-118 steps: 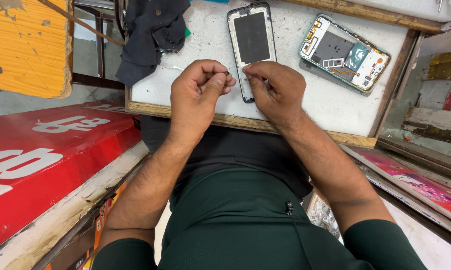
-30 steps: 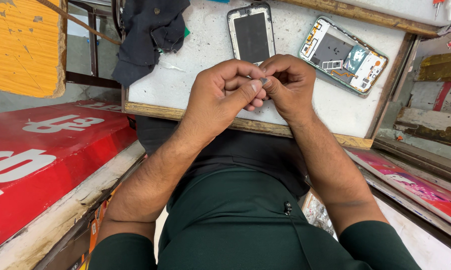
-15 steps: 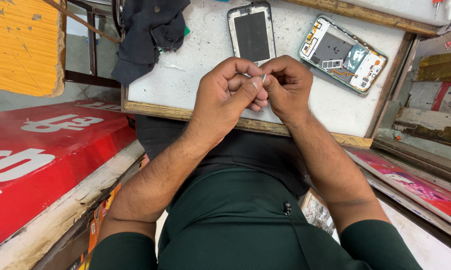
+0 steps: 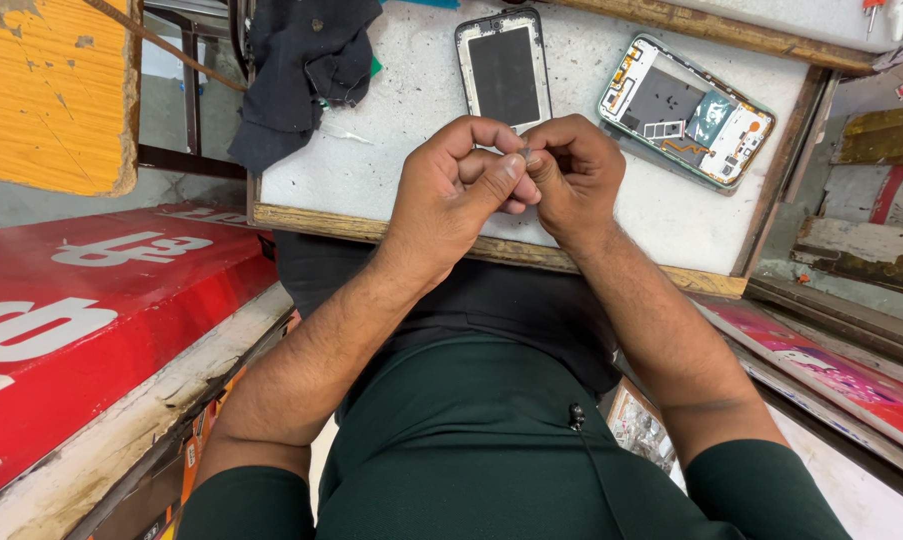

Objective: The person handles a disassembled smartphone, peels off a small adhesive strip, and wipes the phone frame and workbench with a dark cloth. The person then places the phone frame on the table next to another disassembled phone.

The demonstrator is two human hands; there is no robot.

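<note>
Pinching a tiny part (image 4: 524, 153), too small to identify, left hand (image 4: 451, 195) and right hand (image 4: 571, 175) meet fingertip-to-fingertip for control, just near of the phone frame (image 4: 503, 70); opened phone (image 4: 686, 110) lies far right.

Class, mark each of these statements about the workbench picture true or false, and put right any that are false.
1. The left hand and the right hand meet fingertip to fingertip above the white board. True.
2. The phone frame with the dark panel is held in the right hand. False: it lies on the board beyond the hands, untouched.
3. The opened phone with bare circuitry lies to the right of the hands. True.
4. A dark cloth covers the opened phone. False: the cloth lies at the board's left corner, well apart from it.
5. Whatever the fingertips pinch is too small to make out. True.
</note>
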